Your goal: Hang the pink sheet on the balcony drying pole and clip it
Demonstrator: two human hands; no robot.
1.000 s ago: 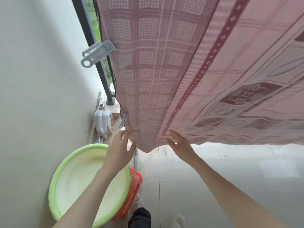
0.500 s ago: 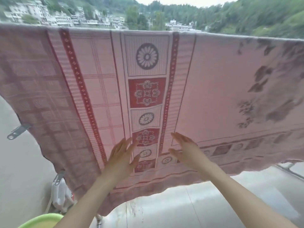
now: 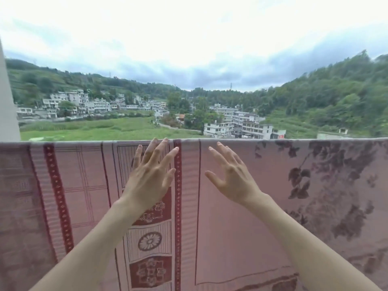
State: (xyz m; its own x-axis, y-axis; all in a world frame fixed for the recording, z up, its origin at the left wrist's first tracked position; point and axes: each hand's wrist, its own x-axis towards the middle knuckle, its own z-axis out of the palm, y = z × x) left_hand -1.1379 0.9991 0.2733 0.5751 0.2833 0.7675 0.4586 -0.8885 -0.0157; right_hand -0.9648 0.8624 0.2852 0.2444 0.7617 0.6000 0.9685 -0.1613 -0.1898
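The pink sheet point(image 3: 231, 206), patterned with dark red bands and leaf prints, hangs spread across the whole width of the view. Its top fold runs level at mid-height, so the drying pole under it is hidden. My left hand point(image 3: 150, 175) is raised with fingers straight and spread, its fingertips at the sheet's top edge. My right hand point(image 3: 233, 177) is held up beside it with fingers spread, just below the fold. Neither hand holds anything. No clip shows.
A white wall edge point(image 3: 7, 101) stands at the far left. Beyond the sheet lie green fields, hillside houses and wooded slopes under a cloudy sky.
My view has swung up from the floor and basin to the top of the sheet. Both hands have risen from the sheet's bottom hem to its top fold.
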